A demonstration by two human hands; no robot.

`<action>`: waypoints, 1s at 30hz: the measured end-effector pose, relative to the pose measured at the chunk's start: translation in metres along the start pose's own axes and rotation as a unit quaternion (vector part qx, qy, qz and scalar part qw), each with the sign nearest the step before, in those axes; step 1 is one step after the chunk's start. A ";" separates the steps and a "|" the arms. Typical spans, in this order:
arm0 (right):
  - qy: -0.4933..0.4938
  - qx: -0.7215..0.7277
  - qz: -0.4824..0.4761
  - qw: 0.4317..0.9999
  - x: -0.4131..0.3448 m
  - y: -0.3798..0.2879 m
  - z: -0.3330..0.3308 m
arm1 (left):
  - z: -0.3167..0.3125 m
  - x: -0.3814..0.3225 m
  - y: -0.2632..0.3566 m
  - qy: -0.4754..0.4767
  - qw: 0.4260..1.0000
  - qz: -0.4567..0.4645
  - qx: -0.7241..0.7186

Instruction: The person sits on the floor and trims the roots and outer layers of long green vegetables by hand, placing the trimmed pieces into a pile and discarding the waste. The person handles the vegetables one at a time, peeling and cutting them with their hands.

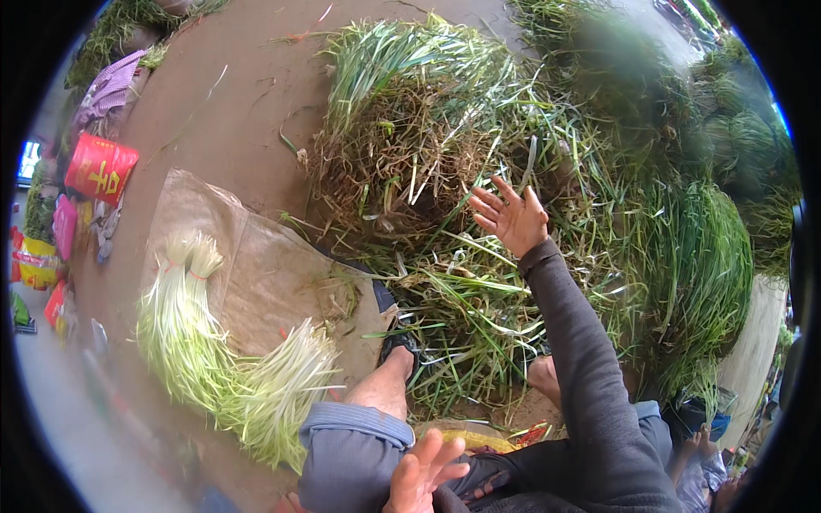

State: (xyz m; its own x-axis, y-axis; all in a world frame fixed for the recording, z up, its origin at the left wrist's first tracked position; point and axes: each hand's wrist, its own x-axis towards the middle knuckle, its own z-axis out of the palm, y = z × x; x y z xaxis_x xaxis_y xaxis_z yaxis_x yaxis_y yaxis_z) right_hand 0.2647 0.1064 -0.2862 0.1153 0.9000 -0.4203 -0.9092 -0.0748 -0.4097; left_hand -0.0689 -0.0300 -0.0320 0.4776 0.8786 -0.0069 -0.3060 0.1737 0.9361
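My right hand [510,219] reaches forward, palm up, fingers spread and holding nothing. It is above or beside a heap of uprooted green-leaved plants [417,102] with tangled brown roots; contact cannot be told. My left hand [424,471] is low in front of my body, partly cut off by the frame, its fingers apart with nothing visible in them. Loose green leaves and trimmings [474,320] lie between my feet. To the left, two bundles of pale, chive-like stalks [186,282], tied with red bands, lie on a brown sheet [276,276]. A looser pile of such stalks [288,378] overlaps its near edge.
Long green plants [693,269] are heaped along the right, with blurred heaps behind. A red printed bag [101,168], a purple checked cloth [112,86] and other bags line the far left. Yellow mesh [474,440] is under my legs. Another person's hands [696,442] appear at lower right.
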 end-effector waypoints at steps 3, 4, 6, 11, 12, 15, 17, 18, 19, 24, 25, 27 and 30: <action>0.113 -0.345 0.029 0.931 0.019 0.008 0.007 | -0.006 0.000 0.000 -0.030 0.999 -0.003 0.012; 0.104 -0.434 0.016 0.895 0.024 0.013 0.010 | -0.006 0.002 0.000 -0.038 0.999 0.000 0.023; 0.074 -0.513 0.014 0.855 0.035 0.029 0.019 | -0.005 0.006 0.003 -0.058 0.997 0.009 0.044; 0.067 -0.620 -0.015 0.781 0.064 0.071 0.047 | 0.009 0.017 0.008 -0.025 0.988 0.045 0.148; 0.078 -0.602 -0.021 0.794 0.067 0.073 0.052 | 0.012 0.021 0.002 0.001 0.988 0.101 0.118; 0.141 -0.475 -0.072 0.866 0.060 0.062 0.061 | 0.009 0.023 0.004 -0.042 0.983 0.074 0.160; 0.112 -0.426 -0.121 0.890 0.039 0.037 0.061 | 0.007 0.023 0.004 -0.083 0.980 0.109 0.142; 0.118 -0.438 -0.165 0.876 0.027 0.025 0.060 | 0.008 0.023 0.006 -0.106 0.978 0.124 0.131; 0.095 -0.441 -0.220 0.865 0.016 0.011 0.059 | 0.007 0.023 0.007 -0.130 0.974 0.141 0.120; 0.176 -0.639 -0.109 0.741 -0.014 -0.025 0.034 | 0.017 0.021 0.016 -0.121 0.988 0.090 0.028; 0.146 -0.655 -0.082 0.737 -0.011 -0.019 0.028 | 0.017 0.022 0.017 -0.125 0.988 0.089 0.024; 0.113 -0.667 -0.076 0.732 0.007 0.003 0.020 | 0.016 0.027 0.016 -0.126 0.987 0.093 0.029; 0.085 -0.643 -0.049 0.759 0.041 0.037 0.022 | 0.016 0.033 0.012 -0.118 0.984 0.115 0.062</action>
State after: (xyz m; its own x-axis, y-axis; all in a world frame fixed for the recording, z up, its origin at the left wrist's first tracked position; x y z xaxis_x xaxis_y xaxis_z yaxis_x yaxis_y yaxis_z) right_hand 0.2275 0.1495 -0.3007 0.3062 0.8685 -0.3898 0.2385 -0.4663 -0.8518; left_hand -0.0437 -0.0060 -0.0150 0.5895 0.7581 0.2791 -0.3325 -0.0872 0.9391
